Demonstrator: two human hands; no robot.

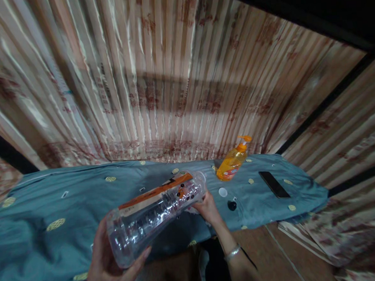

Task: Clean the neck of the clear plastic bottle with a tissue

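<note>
A large clear plastic bottle (pixel 153 215) with an orange and white label lies tilted across the middle, base toward me, neck pointing away to the right. My left hand (pixel 110 266) cups its base with fingers wrapped round it. My right hand (pixel 208 208) grips the bottle near its neck; a silver bracelet sits on that wrist. Just beyond my right hand, a small white cap (pixel 222 192) and a small black round thing (pixel 231 205) lie on the blue cloth (pixel 52 206).
An orange pump bottle (pixel 232 163) stands at the back of the blue cloth, a dark phone (pixel 274 184) lies to its right. Striped pink curtains (pixel 159 83) hang behind. Brown floor (pixel 269 253) and patterned fabric show at lower right.
</note>
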